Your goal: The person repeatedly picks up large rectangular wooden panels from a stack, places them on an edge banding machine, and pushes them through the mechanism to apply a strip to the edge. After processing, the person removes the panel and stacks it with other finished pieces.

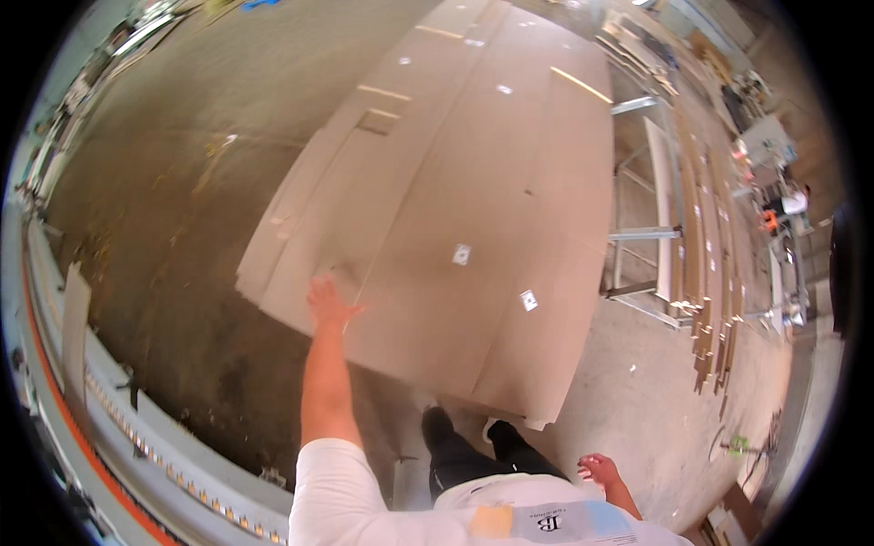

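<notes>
Left hand [326, 303], fingers spread flat, presses the stacked brown panels [455, 209] at twelve o'clock. Right hand [598, 470] hangs loosely curled, empty. Risk: one-handed push skews a sheet off the stack onto feet.

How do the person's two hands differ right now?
The left hand is stretched forward, fingers spread flat on the stack of large tan boards; the right hand hangs low by the hip, touching nothing. The left hand looks open, the right hand loosely curled. Both are bare and hold nothing.
</notes>
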### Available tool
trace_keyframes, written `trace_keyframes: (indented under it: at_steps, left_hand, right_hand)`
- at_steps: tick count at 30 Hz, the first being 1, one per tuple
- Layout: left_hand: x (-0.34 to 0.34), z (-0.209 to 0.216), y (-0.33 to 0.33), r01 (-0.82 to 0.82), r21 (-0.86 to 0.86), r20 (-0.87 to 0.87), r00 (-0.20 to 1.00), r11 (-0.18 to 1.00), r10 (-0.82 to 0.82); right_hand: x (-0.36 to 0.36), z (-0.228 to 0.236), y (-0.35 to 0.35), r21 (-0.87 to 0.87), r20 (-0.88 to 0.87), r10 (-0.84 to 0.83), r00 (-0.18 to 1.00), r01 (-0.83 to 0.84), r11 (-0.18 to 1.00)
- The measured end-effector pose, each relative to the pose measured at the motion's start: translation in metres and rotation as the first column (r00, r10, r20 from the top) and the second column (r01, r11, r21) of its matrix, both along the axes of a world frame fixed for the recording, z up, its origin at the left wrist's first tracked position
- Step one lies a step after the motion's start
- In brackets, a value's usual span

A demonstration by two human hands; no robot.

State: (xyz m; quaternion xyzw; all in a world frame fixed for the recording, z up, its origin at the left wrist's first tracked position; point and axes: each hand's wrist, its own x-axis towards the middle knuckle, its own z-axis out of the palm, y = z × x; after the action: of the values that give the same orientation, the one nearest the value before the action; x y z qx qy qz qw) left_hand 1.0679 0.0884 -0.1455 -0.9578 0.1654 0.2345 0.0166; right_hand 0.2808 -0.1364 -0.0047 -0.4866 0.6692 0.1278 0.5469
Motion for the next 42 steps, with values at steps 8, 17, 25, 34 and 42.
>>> trace_keyframes:
  at_steps: [8,17,25,34,42]
  left_hand:
    - [0.039,-0.012,-0.01,-0.028,0.019,-0.044,0.999,0.999,0.029]
    - [0.008,-0.013,-0.016,0.047,-0.123,0.106,0.994,0.991,-0.034]
    - [-0.079,-0.016,0.01,0.041,-0.192,0.078,0.997,0.981,-0.027]
    - [-0.227,-0.007,0.12,-0.006,-0.109,-0.041,0.999,0.994,0.002]
    - [-0.269,-0.056,0.187,-0.329,-0.315,-0.227,0.937,0.89,0.266]
  right_hand:
    - [0.012,0.022,0.042,0.015,-0.134,-0.075,0.988,0.078,0.997]
    - [0.061,0.002,0.022,0.043,-0.069,0.02,0.997,-0.017,0.999]
    - [0.078,-0.017,0.005,0.068,0.005,0.053,0.999,-0.053,0.996]
    - [0.1,-0.025,0.003,0.135,-0.011,0.142,0.99,-0.139,0.981]
    - [0.129,-0.041,-0.01,0.116,0.088,0.216,0.972,-0.226,0.967]
